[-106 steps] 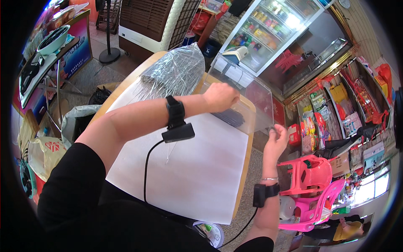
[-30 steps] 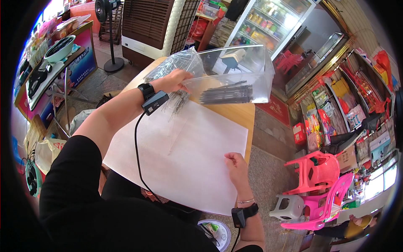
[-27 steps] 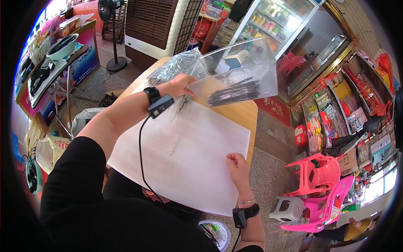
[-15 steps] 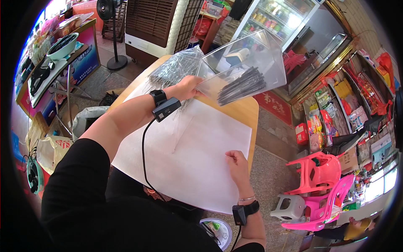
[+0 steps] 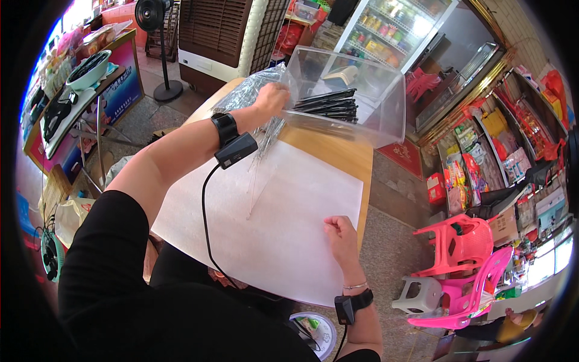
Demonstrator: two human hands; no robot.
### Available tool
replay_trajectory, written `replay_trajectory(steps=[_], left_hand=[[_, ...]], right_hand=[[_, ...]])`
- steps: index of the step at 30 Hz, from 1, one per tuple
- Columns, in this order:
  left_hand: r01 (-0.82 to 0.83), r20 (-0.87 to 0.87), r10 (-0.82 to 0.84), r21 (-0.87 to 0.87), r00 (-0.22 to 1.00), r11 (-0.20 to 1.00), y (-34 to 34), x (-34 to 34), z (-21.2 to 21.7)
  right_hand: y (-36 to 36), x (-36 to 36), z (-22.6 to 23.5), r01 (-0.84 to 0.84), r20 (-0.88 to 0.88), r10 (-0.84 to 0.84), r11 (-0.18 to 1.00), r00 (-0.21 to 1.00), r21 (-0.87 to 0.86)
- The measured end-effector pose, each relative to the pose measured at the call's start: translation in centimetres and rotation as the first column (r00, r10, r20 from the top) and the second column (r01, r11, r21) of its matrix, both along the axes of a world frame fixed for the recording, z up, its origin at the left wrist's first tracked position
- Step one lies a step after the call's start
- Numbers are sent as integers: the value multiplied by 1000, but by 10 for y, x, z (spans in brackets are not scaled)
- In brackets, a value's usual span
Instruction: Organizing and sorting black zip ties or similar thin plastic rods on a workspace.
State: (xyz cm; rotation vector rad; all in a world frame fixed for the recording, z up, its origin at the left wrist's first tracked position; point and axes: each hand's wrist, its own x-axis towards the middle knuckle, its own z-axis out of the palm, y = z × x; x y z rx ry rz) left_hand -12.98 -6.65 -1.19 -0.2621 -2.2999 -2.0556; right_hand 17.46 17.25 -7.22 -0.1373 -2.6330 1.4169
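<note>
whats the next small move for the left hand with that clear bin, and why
Probably tip the clear plastic bin a little further toward the white sheet. The left hand holds its near rim with the bin tilted up off the wooden table, and the black sticks lie bunched inside. The right hand rests flat on the sheet, seemingly pinning it.

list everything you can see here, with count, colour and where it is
clear plastic bin: 1, transparent, tilted at the table's far end
black sticks: a bundle, black, inside the bin
crinkled plastic bag: 1, clear, left of the bin
white sheet: 1, white, covering most of the table
wooden table: 1, light brown, centre
plastic chairs: stacked, pink, right on the floor
stool: 1, grey, beside the chairs
fan: 1, black, top left
drinks fridge: 1, glass-fronted, top
left hand: grip on the bin's near wall
right hand: flat on the sheet
</note>
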Motion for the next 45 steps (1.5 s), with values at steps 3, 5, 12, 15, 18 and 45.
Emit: replay_trajectory(steps=[3,5,12,15,18,45], left_hand=[[-67,-115,52,-127,992,990,-4,9,16],[-86,-168,58,-166,984,982,-7,2,8],[-24,-155,-5,-188,988,982,-8,4,11],[43,-45,-47,-97,998,994,-4,4,15],[60,37,-55,-145,998,988,6,2,21],[75,113,-51,-212,992,974,-31,46,33]], right_hand=[[2,0,-2,-10,-24,10,1000,1000,14],[1,0,-1,-24,-29,24,999,999,22],[1,0,-3,-25,-54,26,999,998,20],[2,0,-3,-25,-53,27,999,998,29],[2,1,-2,-15,-39,16,999,999,32],[-2,2,-9,-4,-84,13,994,996,107]])
